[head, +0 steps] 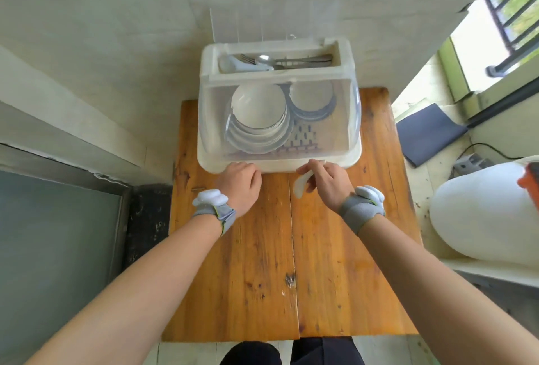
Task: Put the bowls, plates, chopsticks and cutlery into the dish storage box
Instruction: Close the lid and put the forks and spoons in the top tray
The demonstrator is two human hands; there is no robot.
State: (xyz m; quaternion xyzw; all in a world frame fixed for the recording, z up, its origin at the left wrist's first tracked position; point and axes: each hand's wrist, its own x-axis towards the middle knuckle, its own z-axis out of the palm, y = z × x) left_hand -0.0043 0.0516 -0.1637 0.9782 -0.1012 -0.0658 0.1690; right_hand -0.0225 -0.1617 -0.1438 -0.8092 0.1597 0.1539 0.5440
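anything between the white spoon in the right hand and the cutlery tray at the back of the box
The tray is open on top; only the closed clear cover lies between it and the spoon.

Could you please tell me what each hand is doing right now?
Left hand: curled at the storage box front edge; grip unclear.
Right hand: holding a white spoon.

Scene is viewed from one head-worn wide-angle camera, pointed forward and steeply down. The desk (335, 262) is seen from close above, filling the centre; the dish storage box (277, 166) is framed at its far end, against the wall (116, 14). Straight edges are bowed toward the borders.
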